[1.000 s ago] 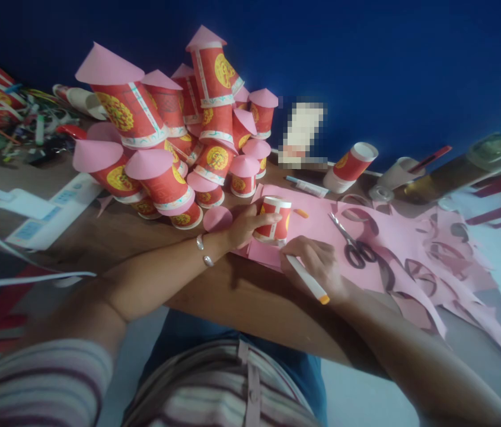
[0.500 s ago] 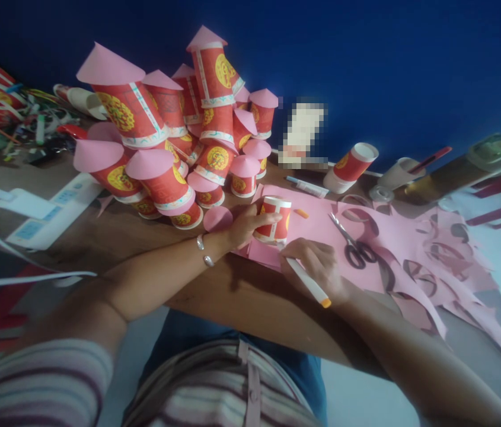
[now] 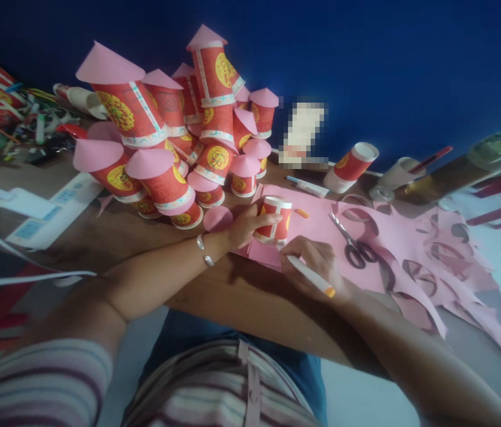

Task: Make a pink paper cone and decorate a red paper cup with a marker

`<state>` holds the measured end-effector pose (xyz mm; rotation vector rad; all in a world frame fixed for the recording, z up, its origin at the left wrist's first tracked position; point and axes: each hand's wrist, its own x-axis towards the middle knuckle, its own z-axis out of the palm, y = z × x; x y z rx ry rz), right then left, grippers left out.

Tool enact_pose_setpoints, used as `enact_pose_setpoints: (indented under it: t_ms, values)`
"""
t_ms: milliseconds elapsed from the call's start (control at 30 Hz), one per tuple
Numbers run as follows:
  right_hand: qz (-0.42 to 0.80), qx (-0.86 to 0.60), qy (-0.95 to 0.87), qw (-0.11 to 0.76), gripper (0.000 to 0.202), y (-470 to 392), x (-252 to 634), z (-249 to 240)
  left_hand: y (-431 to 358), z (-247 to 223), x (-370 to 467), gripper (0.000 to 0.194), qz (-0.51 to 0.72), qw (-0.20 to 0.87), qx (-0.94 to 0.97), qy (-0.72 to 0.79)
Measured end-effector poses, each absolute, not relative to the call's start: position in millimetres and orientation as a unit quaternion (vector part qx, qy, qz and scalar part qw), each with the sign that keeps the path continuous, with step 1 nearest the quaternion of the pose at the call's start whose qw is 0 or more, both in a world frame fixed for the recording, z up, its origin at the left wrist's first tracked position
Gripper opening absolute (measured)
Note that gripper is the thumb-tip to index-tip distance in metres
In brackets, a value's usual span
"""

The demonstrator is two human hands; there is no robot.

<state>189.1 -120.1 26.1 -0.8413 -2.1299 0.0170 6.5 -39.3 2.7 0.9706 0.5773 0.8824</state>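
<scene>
My left hand (image 3: 246, 226) is wrapped round a small red paper cup (image 3: 272, 214) with yellow patches and a pale band down its side. Between the fingers of my right hand (image 3: 315, 260) is a white marker (image 3: 310, 274) with an orange end, which points down toward me. Its tip is hidden behind my fingers, close to the cup's lower rim. Both hands are over pink paper (image 3: 321, 204) on the wooden table. An orange marker cap (image 3: 302, 213) lies on the paper just beyond the cup. Dark-handled scissors (image 3: 353, 243) rest to the right of my right hand.
Red cups with pink cone tops (image 3: 156, 172) are piled at the back left. A pink disc (image 3: 217, 219) lies before them. Pink paper offcuts (image 3: 432, 261) spread rightward. Stacked cups (image 3: 350, 167), a blue-capped marker (image 3: 307, 186) and a bottle (image 3: 468, 172) stand or lie behind. A power strip (image 3: 54, 210) sits left.
The marker's orange end has swung slightly up and to the right as my right hand shifts a little. My left hand and the cup stay about where they were.
</scene>
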Motion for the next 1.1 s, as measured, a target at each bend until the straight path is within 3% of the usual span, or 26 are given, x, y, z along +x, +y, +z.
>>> enact_pose_setpoints:
  t_ms: [300, 500, 1100]
  values:
    - [0.006, -0.326, -0.851, 0.411, 0.009, -120.0, 189.4, 26.9, -39.7, 4.9, 7.1, 0.047, 0.401, 0.755, 0.439, 0.277]
    - [0.0, -0.298, -0.866, 0.401, 0.013, -119.9, 191.2, 28.7, -39.9, 4.8, 6.6, 0.038, 0.398, 0.76, 0.441, 0.264]
    - [-0.034, -0.303, -0.856, 0.417, 0.015, -120.0, 191.2, 28.3, -39.1, 3.7, 5.2, 0.047, 0.385, 0.766, 0.44, 0.267]
